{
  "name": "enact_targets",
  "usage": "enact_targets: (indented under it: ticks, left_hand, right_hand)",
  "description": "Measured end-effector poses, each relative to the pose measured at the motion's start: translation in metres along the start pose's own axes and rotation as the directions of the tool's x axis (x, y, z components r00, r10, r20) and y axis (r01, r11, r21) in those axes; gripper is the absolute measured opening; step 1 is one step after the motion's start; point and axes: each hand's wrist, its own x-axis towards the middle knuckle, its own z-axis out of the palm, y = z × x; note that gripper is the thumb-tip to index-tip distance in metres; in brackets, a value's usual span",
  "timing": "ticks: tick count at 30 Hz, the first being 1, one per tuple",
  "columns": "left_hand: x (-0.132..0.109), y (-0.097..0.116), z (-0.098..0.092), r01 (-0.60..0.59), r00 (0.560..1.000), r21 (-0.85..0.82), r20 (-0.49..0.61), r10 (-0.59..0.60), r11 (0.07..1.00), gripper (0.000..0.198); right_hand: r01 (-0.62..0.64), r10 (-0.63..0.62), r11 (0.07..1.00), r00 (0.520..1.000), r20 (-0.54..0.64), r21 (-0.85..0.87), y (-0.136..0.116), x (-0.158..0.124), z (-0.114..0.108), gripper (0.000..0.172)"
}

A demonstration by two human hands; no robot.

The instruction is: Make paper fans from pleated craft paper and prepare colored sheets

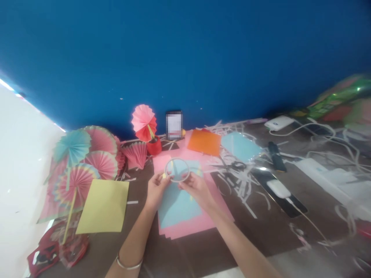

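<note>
Both my hands hold a clear tape roll (pixel 177 170) up over a light blue paper sheet (pixel 178 200), which lies on a stack of pink sheets (pixel 197 220). My left hand (pixel 156 187) pinches the roll's left edge with closed fingers. My right hand (pixel 194 186) grips its lower right edge. A bangle sits on my left wrist.
Folded paper fans (pixel 81 162) pile up at the left, beside a yellow sheet (pixel 104 206). A red cup with a pink fan (pixel 153 144), an orange sheet (pixel 204 142), another blue sheet (pixel 240 146), scissors (pixel 234 166), paper strips, phones (pixel 282 197) and cables lie around.
</note>
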Motion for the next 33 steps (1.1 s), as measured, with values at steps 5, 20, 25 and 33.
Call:
enact_targets:
  ticks: [5,20,25,33]
  left_hand:
    - [0.001,-0.001,-0.001,-0.011,1.0,0.025,0.02,0.011,1.0,0.039]
    - [0.001,0.0,-0.003,0.152,0.986,-0.153,0.096,-0.138,0.976,0.032]
    - [0.004,0.002,-0.011,0.204,0.978,-0.221,0.097,-0.187,0.954,0.027]
    - [0.003,0.001,-0.022,0.252,0.967,-0.336,0.05,-0.25,0.907,0.011]
  right_hand:
    - [-0.06,0.06,0.996,0.998,-0.006,-0.06,-0.008,-0.001,-0.003,0.026]
    - [-0.033,0.091,0.933,0.985,0.147,-0.358,-0.03,0.014,-0.019,0.012]
    - [0.016,0.07,0.954,0.959,0.273,-0.3,-0.05,0.016,0.0,0.01]
    - [0.039,-0.016,0.998,0.911,0.411,-0.049,-0.052,0.017,0.033,0.013]
